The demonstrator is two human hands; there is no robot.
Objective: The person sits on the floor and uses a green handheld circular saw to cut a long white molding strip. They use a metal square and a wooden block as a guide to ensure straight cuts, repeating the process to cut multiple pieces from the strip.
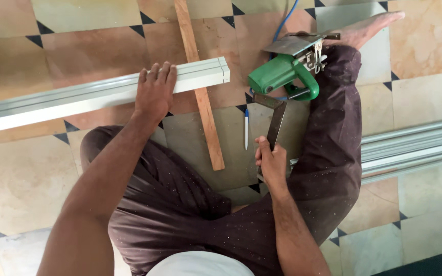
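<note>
a person sits on a tiled floor point(16, 168), seen from above, legs folded in dark brown trousers. the left hand point(154, 92) lies flat, fingers spread, pressing down on a long pale grey aluminium channel point(78, 97) with ribbed grooves, which runs from the left edge to its cut end near the middle of the scene. the channel looks light, stiff and hollow, with a smooth surface that could slide on the tiles; its far end rests across a narrow reddish wooden strip point(200, 97). a flat palm near the cut end seems the sensible hold.

the right hand point(271, 162) is closed around one leg of a dark, worn steel try square point(274, 120), thin, rigid and hard-edged, on the floor just right of the strip. a slim white pen point(246, 130) lies between strip and square. farther off sits a green plastic jigsaw point(282, 71) with a metal base plate and a blue cord. more grey aluminium lengths point(415, 145) lie on the right.
</note>
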